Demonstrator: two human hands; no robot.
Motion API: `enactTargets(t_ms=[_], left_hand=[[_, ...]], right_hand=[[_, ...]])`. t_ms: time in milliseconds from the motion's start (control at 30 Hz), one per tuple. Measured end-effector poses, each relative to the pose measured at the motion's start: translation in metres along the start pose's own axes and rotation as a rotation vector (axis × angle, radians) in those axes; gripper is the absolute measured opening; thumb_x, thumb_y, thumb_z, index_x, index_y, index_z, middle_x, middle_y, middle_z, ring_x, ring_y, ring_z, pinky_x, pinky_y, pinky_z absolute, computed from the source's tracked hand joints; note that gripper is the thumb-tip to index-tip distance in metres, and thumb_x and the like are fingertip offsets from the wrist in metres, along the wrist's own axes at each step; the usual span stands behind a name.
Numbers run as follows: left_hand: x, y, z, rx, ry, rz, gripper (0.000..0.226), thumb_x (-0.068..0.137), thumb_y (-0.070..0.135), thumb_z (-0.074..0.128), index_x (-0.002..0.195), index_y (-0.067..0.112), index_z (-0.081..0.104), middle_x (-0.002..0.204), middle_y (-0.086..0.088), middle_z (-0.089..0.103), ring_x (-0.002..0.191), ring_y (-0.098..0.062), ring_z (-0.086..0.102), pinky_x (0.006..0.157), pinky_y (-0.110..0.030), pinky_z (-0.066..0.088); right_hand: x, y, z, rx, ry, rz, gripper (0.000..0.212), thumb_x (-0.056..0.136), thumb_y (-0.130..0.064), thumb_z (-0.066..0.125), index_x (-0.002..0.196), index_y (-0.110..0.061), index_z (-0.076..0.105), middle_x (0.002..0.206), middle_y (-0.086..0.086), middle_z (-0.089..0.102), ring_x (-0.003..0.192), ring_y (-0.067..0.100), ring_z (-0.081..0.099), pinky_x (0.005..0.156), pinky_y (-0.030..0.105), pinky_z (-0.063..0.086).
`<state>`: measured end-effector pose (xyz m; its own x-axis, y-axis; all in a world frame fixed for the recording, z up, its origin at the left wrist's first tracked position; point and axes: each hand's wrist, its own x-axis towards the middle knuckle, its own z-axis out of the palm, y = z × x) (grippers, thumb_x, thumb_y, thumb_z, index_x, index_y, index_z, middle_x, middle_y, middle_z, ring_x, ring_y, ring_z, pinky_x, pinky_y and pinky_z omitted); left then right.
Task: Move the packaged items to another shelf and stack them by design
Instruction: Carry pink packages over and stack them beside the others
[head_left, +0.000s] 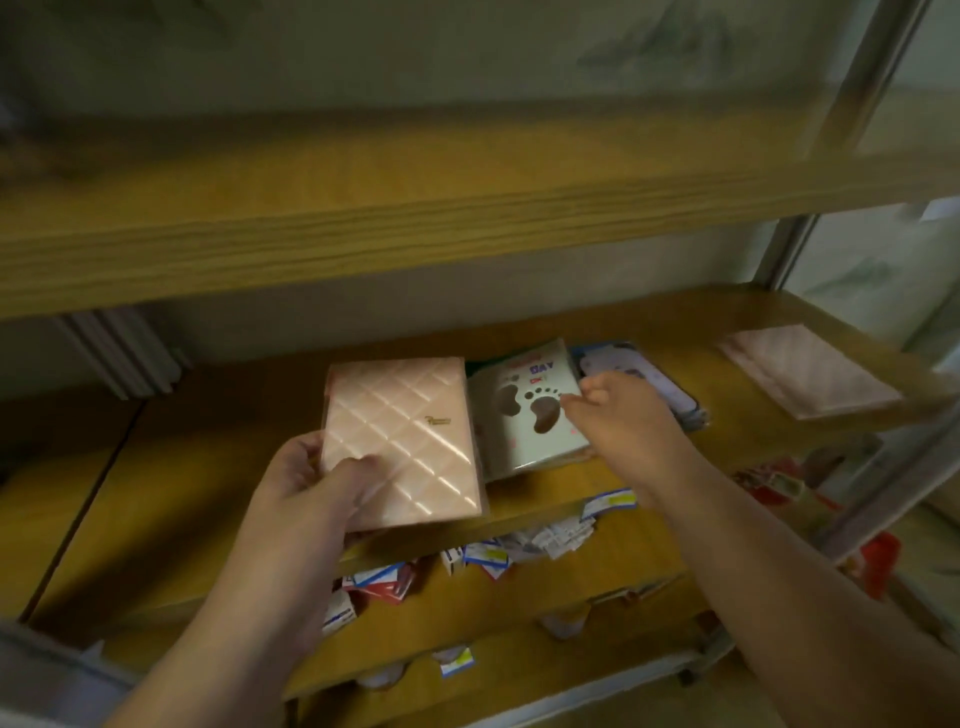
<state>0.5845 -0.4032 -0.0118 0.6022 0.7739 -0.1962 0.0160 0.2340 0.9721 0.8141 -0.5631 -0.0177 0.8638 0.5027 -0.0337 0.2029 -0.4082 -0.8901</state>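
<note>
Pink quilted wrapped packet (402, 441) is gripped by left hand (311, 488); right hand (618, 415) pinches white paw-print packet (524, 415). Matching pink packet (810, 371) should be targeted, edges squared.

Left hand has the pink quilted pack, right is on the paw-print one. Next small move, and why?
Probably carry the pink quilted pack in the left hand over to the matching pink pack lying alone at the shelf's right end. The right hand only pinches the paw-print pack's edge, a different design.
</note>
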Motion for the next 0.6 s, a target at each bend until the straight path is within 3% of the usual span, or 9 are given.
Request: enactTargets(t_ms=[67,133,167,233,300,367,600], left_hand=[[-0.004,-0.002,0.013,0.000,0.047,0.021,0.034,0.082,0.025,0.076,0.113,0.031,0.063,0.094,0.004,0.079,0.082,-0.019,0.077,0.064,-0.035,0.060],[-0.009,-0.004,0.026,-0.014,0.100,0.035,0.036,0.081,0.023,0.076,0.114,0.028,0.063,0.096,0.001,0.079,0.083,-0.022,0.078,0.066,-0.037,0.059],[-0.011,-0.004,0.033,-0.020,0.122,0.042,0.036,0.080,0.023,0.076,0.114,0.027,0.064,0.096,0.000,0.079,0.084,-0.023,0.078,0.065,-0.036,0.059],[-0.014,-0.007,0.046,-0.025,0.159,0.057,0.034,0.082,0.022,0.076,0.114,0.027,0.065,0.097,-0.001,0.079,0.083,-0.024,0.078,0.061,-0.034,0.060],[-0.015,-0.012,0.058,-0.028,0.193,0.070,0.032,0.083,0.020,0.076,0.113,0.026,0.066,0.098,-0.001,0.079,0.083,-0.023,0.078,0.058,-0.030,0.060],[-0.016,-0.016,0.071,-0.034,0.213,0.077,0.030,0.083,0.019,0.075,0.111,0.025,0.066,0.099,-0.003,0.079,0.083,-0.023,0.078,0.058,-0.030,0.059],[-0.013,-0.025,0.150,-0.014,0.151,0.092,0.049,0.065,0.031,0.078,0.111,0.025,0.064,0.097,0.000,0.079,0.082,-0.019,0.077,0.062,-0.034,0.056]], right_hand=[[0.010,0.002,-0.002,-0.079,-0.031,-0.044,0.020,0.092,-0.027,0.064,0.073,-0.025,0.059,0.062,-0.005,0.068,0.056,0.009,0.070,0.057,0.040,0.063],[0.015,0.005,-0.006,-0.277,-0.073,-0.109,0.016,0.093,-0.036,0.062,0.082,-0.025,0.058,0.061,-0.001,0.066,0.051,0.011,0.067,0.045,0.026,0.051],[0.017,0.008,-0.009,-0.408,-0.086,-0.161,0.020,0.093,-0.043,0.060,0.088,-0.023,0.060,0.061,0.000,0.064,0.054,0.014,0.064,0.044,0.027,0.045],[0.020,0.012,-0.015,-0.562,-0.097,-0.254,0.033,0.091,-0.054,0.058,0.102,-0.022,0.063,0.073,-0.002,0.065,0.067,0.016,0.063,0.051,0.031,0.046],[0.021,0.012,-0.024,-0.579,-0.092,-0.324,0.045,0.089,-0.059,0.056,0.116,-0.023,0.064,0.099,-0.002,0.068,0.086,0.016,0.065,0.065,0.037,0.056],[0.021,0.014,-0.037,-0.544,-0.092,-0.373,0.052,0.089,-0.058,0.057,0.127,-0.024,0.061,0.115,-0.003,0.063,0.098,0.017,0.063,0.077,0.038,0.057],[0.026,0.046,-0.133,-0.558,0.038,-0.470,0.046,0.089,-0.039,0.067,0.129,-0.017,0.062,0.124,0.000,0.060,0.112,0.021,0.058,0.090,0.032,0.046]])
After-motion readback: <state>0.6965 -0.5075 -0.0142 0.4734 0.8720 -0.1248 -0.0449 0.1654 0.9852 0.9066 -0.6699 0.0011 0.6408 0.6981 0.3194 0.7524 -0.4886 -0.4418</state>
